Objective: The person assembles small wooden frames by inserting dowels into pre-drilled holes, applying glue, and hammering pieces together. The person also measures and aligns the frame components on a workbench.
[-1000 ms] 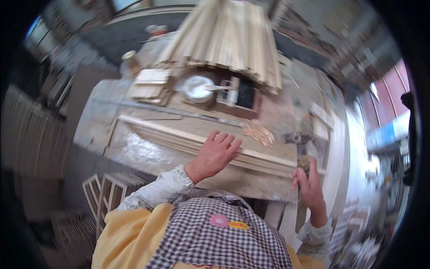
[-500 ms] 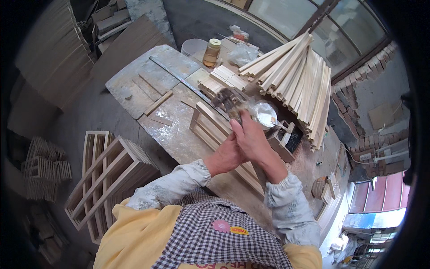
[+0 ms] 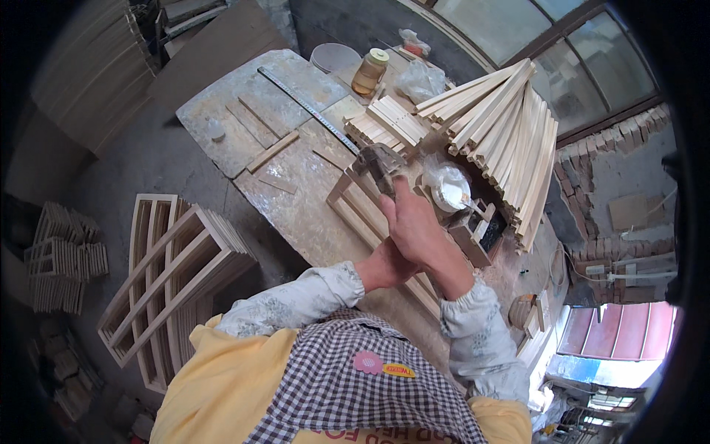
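Note:
My right hand [image 3: 418,226] is wrapped round the handle end of a hammer [image 3: 379,164] with a dark, worn metal head. Its head is over the far end of a slatted wooden frame [image 3: 355,214] that lies on the workbench. Just beneath and to the left of the right hand is my left hand [image 3: 386,265], against the frame. Its fingers are hidden behind the right hand, so what it grips does not show. Right of the hammer stands a white tub [image 3: 450,194] lined with plastic, next to a wooden box [image 3: 473,243] with dark contents.
A fanned heap of wooden strips [image 3: 510,140] fills the back right of the workbench [image 3: 259,214]. Short slats [image 3: 388,122], a steel ruler [image 3: 307,105] and a jar of amber liquid [image 3: 370,72] lie farther back. Stacked frames [image 3: 170,281] stand on the floor at left.
The hammer head has shifted slightly left, over the frame's far corner. Both hands stay close together over the frame. The whole view has shifted a little.

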Demonstrator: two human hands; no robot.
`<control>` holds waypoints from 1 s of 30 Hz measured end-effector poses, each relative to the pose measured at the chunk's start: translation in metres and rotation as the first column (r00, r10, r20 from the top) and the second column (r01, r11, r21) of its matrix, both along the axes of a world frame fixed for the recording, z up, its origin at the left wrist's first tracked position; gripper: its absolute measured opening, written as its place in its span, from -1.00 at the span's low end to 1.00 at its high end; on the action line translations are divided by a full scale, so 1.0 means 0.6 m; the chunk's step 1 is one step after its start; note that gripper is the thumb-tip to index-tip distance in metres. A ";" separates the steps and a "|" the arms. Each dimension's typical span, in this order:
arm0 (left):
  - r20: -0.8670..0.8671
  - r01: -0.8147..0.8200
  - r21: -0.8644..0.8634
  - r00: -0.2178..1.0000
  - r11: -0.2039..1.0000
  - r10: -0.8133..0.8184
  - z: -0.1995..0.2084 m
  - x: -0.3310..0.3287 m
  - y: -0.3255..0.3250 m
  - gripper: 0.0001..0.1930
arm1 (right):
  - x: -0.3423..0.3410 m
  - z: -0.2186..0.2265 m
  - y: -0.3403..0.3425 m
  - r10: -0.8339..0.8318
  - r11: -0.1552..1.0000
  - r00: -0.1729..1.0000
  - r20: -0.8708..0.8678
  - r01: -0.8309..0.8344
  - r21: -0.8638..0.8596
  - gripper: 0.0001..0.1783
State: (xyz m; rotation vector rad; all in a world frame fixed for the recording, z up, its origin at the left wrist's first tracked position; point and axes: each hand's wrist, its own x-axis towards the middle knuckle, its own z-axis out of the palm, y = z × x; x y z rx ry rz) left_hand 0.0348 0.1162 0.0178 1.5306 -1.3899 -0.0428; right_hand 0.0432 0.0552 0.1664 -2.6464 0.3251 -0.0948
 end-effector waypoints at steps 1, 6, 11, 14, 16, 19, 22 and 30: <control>-0.027 0.029 0.032 0.999 0.999 -0.028 0.006 0.000 0.002 -0.50 | 0.003 0.005 -0.002 0.014 1.000 0.998 -0.065 -0.014 0.001 -0.48; -0.024 0.025 0.070 0.999 0.997 -0.023 -0.005 0.007 -0.002 -0.51 | 0.001 0.026 0.007 -0.047 0.995 0.993 0.109 0.036 0.095 -0.56; 0.029 0.046 0.094 0.998 0.995 -0.049 0.002 0.005 0.001 -0.48 | -0.004 -0.011 -0.002 0.042 0.999 0.999 0.002 -0.042 -0.028 -0.52; -0.025 0.009 0.043 1.000 0.999 -0.008 0.014 0.008 0.003 -0.49 | -0.004 0.026 0.008 -0.056 0.998 0.997 0.054 0.054 0.037 -0.52; -0.028 -0.027 0.016 0.999 1.000 0.027 0.006 0.006 0.004 -0.50 | -0.001 0.029 0.018 -0.105 0.991 0.988 0.109 0.095 0.094 -0.49; -0.054 -0.014 -0.020 0.998 1.000 0.013 -0.025 -0.009 0.000 -0.54 | 0.001 -0.008 0.021 -0.115 0.992 0.993 0.003 0.115 -0.052 -0.46; -0.104 0.033 0.010 0.994 0.999 -0.032 -0.035 -0.005 0.001 -0.57 | -0.014 -0.005 0.006 -0.006 0.998 0.993 -0.119 -0.001 -0.062 -0.44; 0.488 -0.157 0.064 0.867 0.986 0.106 0.080 -0.006 -0.015 -0.55 | -0.284 0.000 -0.060 -0.407 0.845 0.907 0.107 0.329 0.422 -0.44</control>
